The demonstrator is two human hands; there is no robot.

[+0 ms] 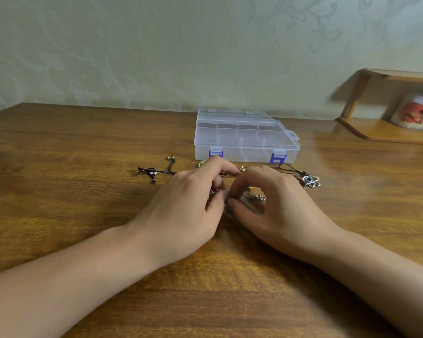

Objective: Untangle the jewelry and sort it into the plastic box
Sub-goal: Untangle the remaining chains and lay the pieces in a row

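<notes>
Head view: both hands' fingers pinch a fine metal chain before the clear, closed plastic box.

Home room, patterned wallpaper, wooden table, corner shelf

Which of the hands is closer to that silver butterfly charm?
Right. The right hand lies just beside the silver butterfly charm; the left hand is farther away, across the jewelry pile.

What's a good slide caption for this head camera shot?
Both hands, left hand and right hand, pinch tangled jewelry on a wooden table before a closed plastic box.
</notes>
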